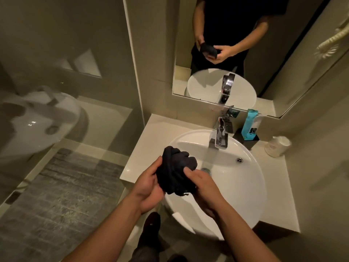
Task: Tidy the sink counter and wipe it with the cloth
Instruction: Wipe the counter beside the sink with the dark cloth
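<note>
In the head view we see a bunched black cloth [175, 173] clasped between both hands above the near left part of the round white ceramic basin [245, 178]. The left hand [149, 188] cups it from below and the side; the right hand [205, 188] presses fingers into it. A chrome faucet [219, 136] stands behind, on the pale stone counter [139, 159].

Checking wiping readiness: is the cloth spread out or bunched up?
Bunched up: the dark cloth is a crumpled wad gripped between left hand and right hand above the sink.
</note>
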Tool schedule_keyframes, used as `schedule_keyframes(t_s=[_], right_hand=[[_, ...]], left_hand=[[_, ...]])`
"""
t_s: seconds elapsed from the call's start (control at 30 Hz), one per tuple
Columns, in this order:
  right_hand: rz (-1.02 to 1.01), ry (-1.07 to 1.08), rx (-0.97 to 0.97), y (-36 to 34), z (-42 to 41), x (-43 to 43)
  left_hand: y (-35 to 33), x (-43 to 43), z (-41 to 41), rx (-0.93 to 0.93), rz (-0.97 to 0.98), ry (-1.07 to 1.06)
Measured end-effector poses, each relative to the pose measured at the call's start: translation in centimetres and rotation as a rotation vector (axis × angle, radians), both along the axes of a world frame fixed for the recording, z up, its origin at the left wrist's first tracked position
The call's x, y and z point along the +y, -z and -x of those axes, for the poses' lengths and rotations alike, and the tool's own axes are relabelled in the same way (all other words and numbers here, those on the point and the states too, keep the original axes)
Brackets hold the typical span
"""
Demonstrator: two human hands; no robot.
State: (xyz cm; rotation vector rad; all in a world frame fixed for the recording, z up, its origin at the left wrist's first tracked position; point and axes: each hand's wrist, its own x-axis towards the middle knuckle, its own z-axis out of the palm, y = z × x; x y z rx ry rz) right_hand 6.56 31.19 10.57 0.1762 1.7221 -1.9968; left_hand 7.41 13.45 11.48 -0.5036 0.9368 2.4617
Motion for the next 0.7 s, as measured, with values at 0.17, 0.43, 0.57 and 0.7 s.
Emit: schedule_keyframes(t_s=[0.17,0.43,0.57,0.7], right_hand=[[-0.145,0.198,0.121,-1.6,-1.4,2.8],[-0.248,0.262,0.206,-3.0,-4.8,6.9],[-0.301,0.326,0.185,-2.4,-6.6,8.2],[-0.366,0.375,0.145,-1.1,-7.8,9.6]], left_hand=[[-1.4,3.5,-0.7,0.195,0.306,0.028],[-0.5,6.5,-1.6,0.244,0.640,0.181],[1.0,7.4,-2.2,0.234,0.731,0.257],[2.8,7.4,-2.8,0.231,0.809,0.334]])
